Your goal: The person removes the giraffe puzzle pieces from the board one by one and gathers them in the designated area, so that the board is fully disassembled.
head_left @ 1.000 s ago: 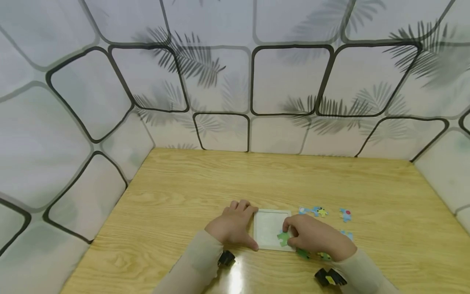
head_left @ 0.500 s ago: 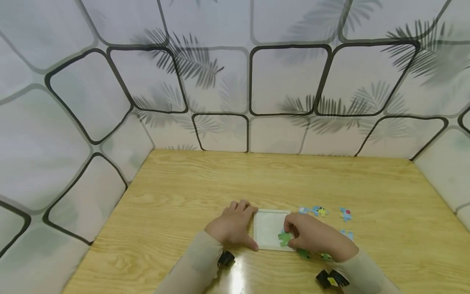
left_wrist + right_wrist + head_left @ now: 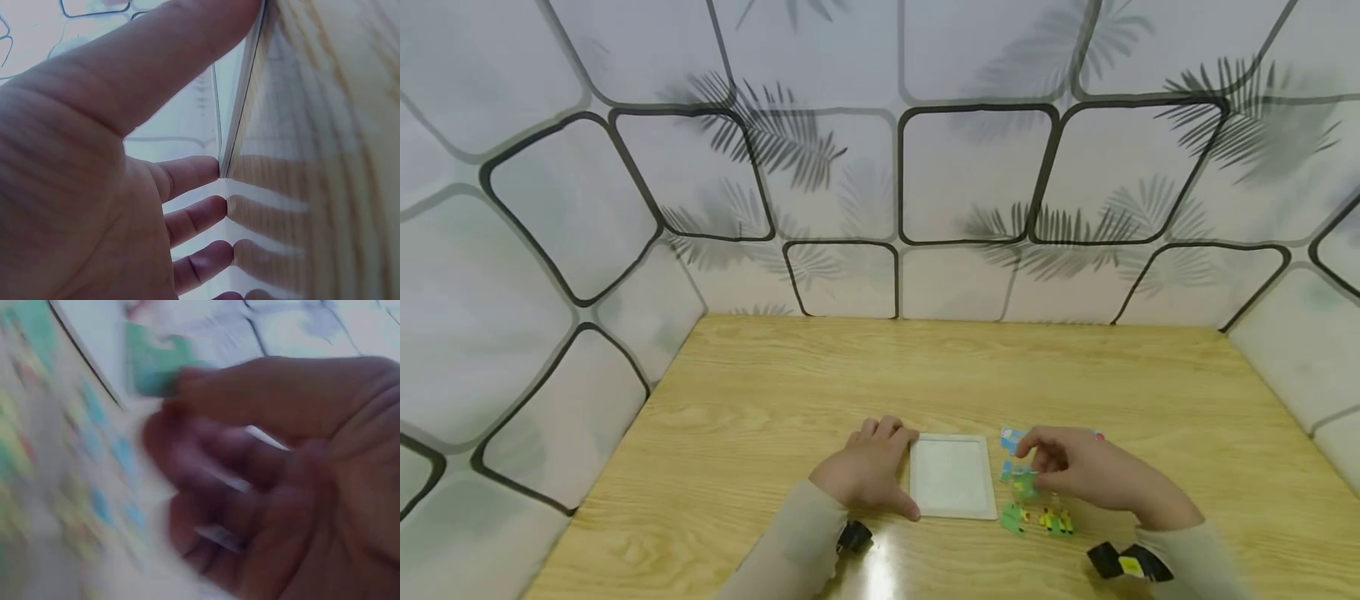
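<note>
A green jigsaw puzzle piece (image 3: 156, 359) is pinched between the thumb and fingers of my right hand (image 3: 1093, 471), above other pieces to the right of the white puzzle frame (image 3: 953, 477). Motion blurs the right wrist view. My left hand (image 3: 872, 473) lies at the frame's left side, thumb toward the near corner and fingers toward the far one. In the left wrist view, straight fingers (image 3: 197, 219) rest their tips on the table, the uppermost at the frame's edge. Inside the frame only its plain white base shows.
Blue puzzle pieces (image 3: 1011, 439) lie beyond the frame's right side, partly covered by my right hand. Nearer me are green-and-yellow pieces (image 3: 1057, 522) and a green piece (image 3: 1012, 517). The wooden table (image 3: 790, 383) meets a patterned wall (image 3: 955, 279) at the back.
My right hand has lifted away from the frame and moved right, carrying the green puzzle piece off the frame's lower right corner. The left hand stays beside the frame; the head view has shifted slightly.
</note>
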`<state>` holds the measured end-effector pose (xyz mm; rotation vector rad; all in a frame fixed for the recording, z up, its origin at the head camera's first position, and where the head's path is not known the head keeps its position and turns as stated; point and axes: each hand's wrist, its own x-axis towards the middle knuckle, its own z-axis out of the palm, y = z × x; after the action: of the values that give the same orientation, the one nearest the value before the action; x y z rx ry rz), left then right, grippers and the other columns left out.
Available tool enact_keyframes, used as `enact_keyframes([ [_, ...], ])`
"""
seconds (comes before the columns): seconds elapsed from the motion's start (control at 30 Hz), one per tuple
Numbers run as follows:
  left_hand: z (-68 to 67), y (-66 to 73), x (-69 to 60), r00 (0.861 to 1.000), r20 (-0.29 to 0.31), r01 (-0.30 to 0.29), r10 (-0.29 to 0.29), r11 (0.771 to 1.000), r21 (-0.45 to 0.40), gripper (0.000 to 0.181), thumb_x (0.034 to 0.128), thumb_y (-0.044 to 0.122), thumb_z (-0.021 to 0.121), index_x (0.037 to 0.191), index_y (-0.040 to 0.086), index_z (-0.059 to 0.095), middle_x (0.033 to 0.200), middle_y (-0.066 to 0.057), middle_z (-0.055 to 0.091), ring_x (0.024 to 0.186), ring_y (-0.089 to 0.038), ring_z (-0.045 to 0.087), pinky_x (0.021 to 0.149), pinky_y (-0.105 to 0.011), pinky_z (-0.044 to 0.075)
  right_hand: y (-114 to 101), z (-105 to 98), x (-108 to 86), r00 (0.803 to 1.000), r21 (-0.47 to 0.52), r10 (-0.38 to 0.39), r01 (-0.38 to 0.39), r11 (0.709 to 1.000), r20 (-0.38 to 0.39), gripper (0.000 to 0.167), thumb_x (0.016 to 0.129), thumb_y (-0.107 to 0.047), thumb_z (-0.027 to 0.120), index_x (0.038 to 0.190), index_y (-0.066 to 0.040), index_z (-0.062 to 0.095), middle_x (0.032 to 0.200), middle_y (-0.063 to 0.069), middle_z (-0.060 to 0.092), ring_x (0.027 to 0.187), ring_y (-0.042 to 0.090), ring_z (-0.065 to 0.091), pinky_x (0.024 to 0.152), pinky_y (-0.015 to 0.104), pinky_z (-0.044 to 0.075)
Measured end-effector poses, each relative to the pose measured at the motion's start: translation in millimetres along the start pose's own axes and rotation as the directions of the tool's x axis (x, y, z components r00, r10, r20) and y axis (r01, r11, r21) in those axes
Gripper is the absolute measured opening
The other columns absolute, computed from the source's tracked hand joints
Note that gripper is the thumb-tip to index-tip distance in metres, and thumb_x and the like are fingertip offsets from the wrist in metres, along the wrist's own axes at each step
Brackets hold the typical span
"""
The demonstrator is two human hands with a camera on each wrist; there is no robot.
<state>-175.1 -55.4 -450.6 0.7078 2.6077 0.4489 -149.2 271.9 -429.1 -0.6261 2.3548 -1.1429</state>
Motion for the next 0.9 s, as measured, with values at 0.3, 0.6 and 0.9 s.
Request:
enact_keyframes([
  [0.3,-2.0,-1.3,-2.0,1.0,-0.005,-0.003,0.003,1.0,-0.001,0.106,0.0669,0.055,0.089,0.153,0.016,0.04,0.15,-0.006,0.036,0.131,-0.026,0.033,0.108,-0.045,0.034,25.1,-33.3,-27.1,0.979,0.053,0.147,-0.156,0.986,0.138,0.023,0.083,0.004,0.06,0.102,-0.002,0.071,0.068,-0.001,0.054,0.056,0.007,0.044,0.052,0.027,0.039],
  [0.6,-3.5,2.9,1.5,1.0,-0.014,-0.022,0.022,1.0,0.014,0.106,0.067,0.057,0.089,0.153,0.016,0.04,0.148,-0.005,0.037,0.129,-0.025,0.034,0.107,-0.043,0.035,14.5,-21.5,-28.6,0.956,-0.053,0.283,-0.279,0.959,0.076,0.02,0.071,0.012,0.06,0.079,-0.005,0.067,0.074,0.004,0.061,0.056,0.013,0.042,0.05,0.026,0.035],
  [0.9,-5.1,4.8,2.5,1.0,-0.009,-0.021,0.021,1.0,0.01,0.106,0.068,0.056,0.088,0.153,0.016,0.039,0.149,-0.005,0.037,0.129,-0.024,0.034,0.108,-0.044,0.036,11.2,-11.9,-23.7,0.904,-0.106,0.428,-0.424,0.899,0.011,0.023,0.069,0.013,0.061,0.075,-0.008,0.068,0.067,0.006,0.062,0.05,0.013,0.045,0.046,0.025,0.032],
])
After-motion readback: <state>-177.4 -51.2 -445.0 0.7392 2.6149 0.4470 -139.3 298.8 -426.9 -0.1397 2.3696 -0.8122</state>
